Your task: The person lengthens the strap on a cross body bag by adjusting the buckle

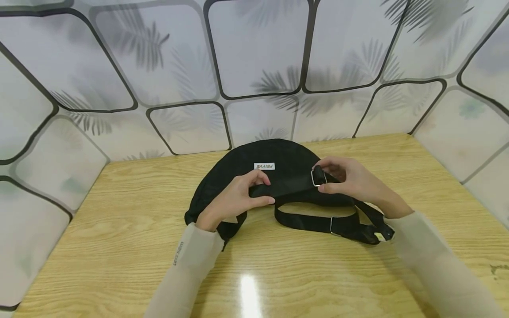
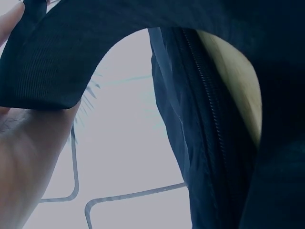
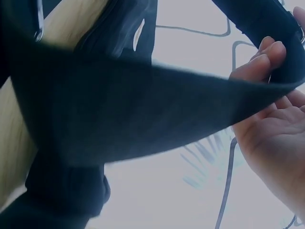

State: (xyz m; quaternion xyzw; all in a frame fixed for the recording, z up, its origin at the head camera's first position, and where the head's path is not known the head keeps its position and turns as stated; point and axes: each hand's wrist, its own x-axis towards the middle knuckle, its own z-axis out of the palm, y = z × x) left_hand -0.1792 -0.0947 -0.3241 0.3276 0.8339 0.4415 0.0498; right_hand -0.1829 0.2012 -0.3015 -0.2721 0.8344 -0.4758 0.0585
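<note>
A black half-moon waist bag (image 1: 278, 152) lies on the table, its small white label (image 1: 264, 166) upside down. Over the bag's near part, a black webbing strap (image 1: 296, 185) runs between the two hands. My left hand (image 1: 240, 196) grips the strap's left part between thumb and fingers. The right hand (image 1: 351, 179) pinches the strap at a metal slide buckle (image 1: 312, 179). A second metal slider (image 1: 331, 225) sits on the strap loop nearer the front. In the left wrist view, the bag's zipper (image 2: 205, 86) shows behind the arched strap.
The bag rests on a light wood table (image 1: 131, 238). Behind it and at both sides stands a pale patterned partition (image 1: 258, 48) with dark outlines and leaf prints. A small yellowish tag (image 1: 379, 237) lies at the strap's end by the right sleeve (image 1: 421, 247).
</note>
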